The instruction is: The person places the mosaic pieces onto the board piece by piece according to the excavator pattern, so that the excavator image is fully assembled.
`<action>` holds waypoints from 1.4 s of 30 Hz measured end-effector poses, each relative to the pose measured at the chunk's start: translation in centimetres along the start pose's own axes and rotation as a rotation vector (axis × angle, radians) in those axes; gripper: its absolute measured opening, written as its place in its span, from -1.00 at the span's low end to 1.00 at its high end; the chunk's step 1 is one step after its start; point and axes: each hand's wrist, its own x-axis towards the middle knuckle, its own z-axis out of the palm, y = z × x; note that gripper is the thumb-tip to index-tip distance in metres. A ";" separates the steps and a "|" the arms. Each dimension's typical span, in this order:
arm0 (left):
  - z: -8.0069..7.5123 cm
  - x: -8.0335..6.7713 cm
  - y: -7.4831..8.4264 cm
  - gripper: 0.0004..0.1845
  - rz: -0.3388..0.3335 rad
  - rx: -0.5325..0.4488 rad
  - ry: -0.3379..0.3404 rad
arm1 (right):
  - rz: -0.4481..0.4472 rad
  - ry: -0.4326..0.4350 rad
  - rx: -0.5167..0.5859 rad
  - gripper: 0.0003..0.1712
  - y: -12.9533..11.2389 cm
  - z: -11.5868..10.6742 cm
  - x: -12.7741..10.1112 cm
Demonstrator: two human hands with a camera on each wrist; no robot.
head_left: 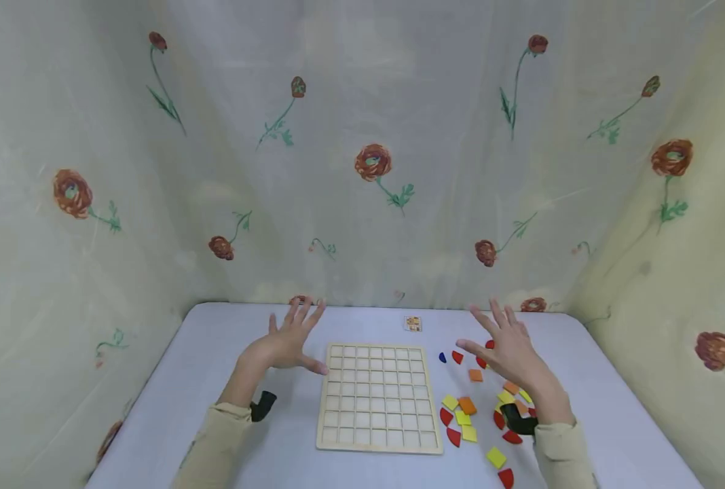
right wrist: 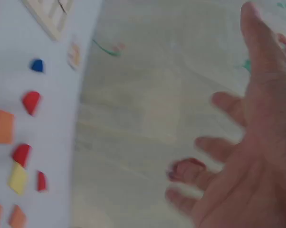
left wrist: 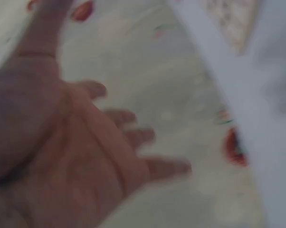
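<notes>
A wooden grid board (head_left: 377, 396) with empty square cells lies flat at the middle of the white table (head_left: 173, 401). My left hand (head_left: 290, 339) hovers just left of the board's far corner, fingers spread and straight, holding nothing; the left wrist view shows its bare palm (left wrist: 81, 161). My right hand (head_left: 508, 346) hovers right of the board above a scatter of red, yellow and orange tiles (head_left: 468, 407), fingers spread, empty too (right wrist: 238, 156). A small blue piece (head_left: 442, 357) and a red piece (head_left: 457, 356) lie between board and right hand.
A small printed card (head_left: 413, 323) lies beyond the board near the table's far edge. Flowered cloth (head_left: 368, 163) hangs on all three sides of the table. Loose tiles (right wrist: 19, 156) spread toward the near right corner.
</notes>
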 end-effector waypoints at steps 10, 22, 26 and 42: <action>4.3 1.9 -3.7 0.41 0.249 -0.024 -0.330 | -0.085 -0.205 0.225 -0.11 2.6 4.0 4.3; 7.4 1.8 -4.3 0.39 0.168 0.016 -0.328 | -0.111 -0.301 0.139 -0.66 3.7 8.5 6.7; 7.7 1.8 -4.0 0.37 0.182 0.023 -0.307 | -0.050 -0.296 0.121 -0.71 3.9 9.0 6.9; 8.6 0.6 -3.7 0.38 0.171 -0.009 -0.267 | -0.010 -0.312 0.188 -0.78 3.3 9.7 6.3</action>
